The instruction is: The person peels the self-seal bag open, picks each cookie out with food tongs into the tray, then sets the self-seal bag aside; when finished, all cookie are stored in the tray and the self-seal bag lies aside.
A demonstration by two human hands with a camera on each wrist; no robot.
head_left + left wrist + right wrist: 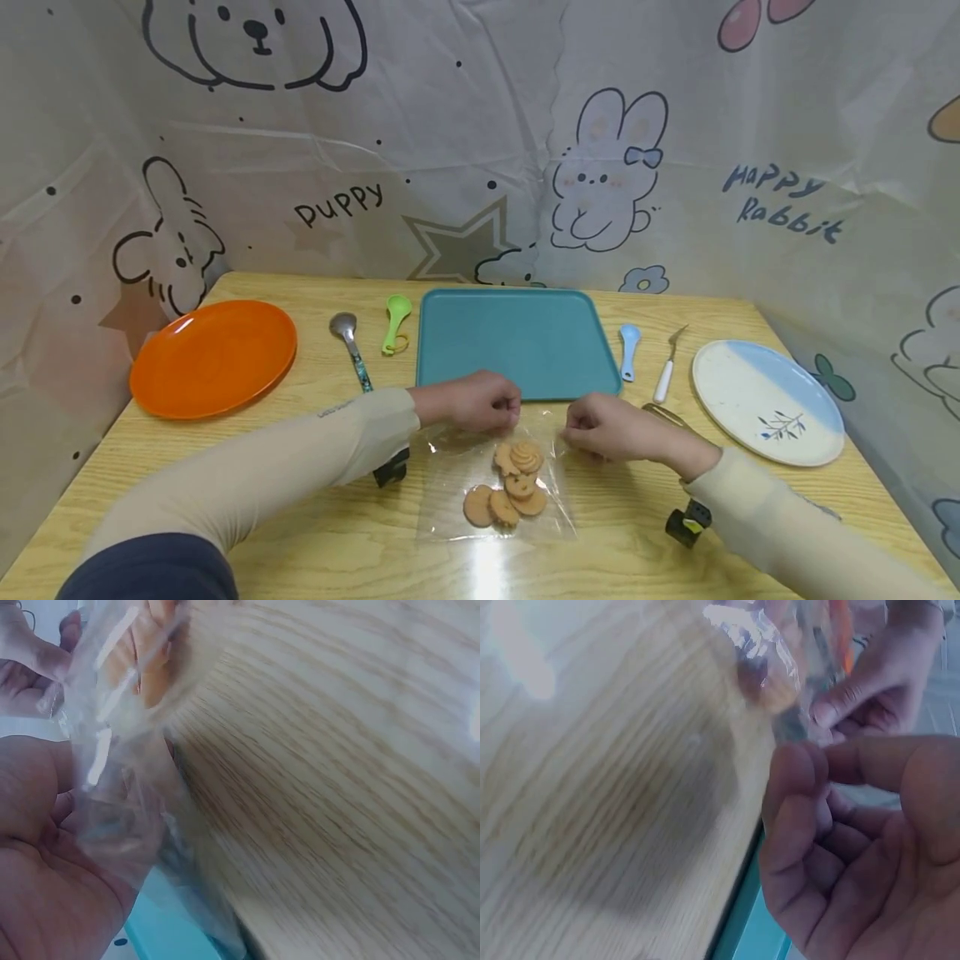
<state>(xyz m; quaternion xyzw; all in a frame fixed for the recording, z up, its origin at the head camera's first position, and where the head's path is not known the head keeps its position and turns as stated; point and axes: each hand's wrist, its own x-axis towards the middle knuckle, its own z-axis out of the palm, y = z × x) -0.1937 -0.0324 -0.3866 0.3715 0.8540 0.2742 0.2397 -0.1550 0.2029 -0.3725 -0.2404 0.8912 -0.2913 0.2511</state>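
Note:
A clear plastic bag (442,508) with several cookies (480,506) in it lies on the wooden table between my hands. Some cookies are round, and one has a swirled top. My left hand (483,402) pinches the bag's far edge, near the front of the teal tray. Thumb and fingertips of my right hand (615,427) come together at the bag's far right corner. In the left wrist view the film stretches up beside my left palm (60,855). The right wrist view shows my right fingers (791,832) curled, partly hiding the film they hold.
Behind the hands lies the teal tray (517,342). To its left are a green spoon (397,321), a metal spoon (351,346) and an orange plate (217,358). To its right are a blue spoon (628,350), a white-handled fork (665,375) and a white-and-blue plate (750,408).

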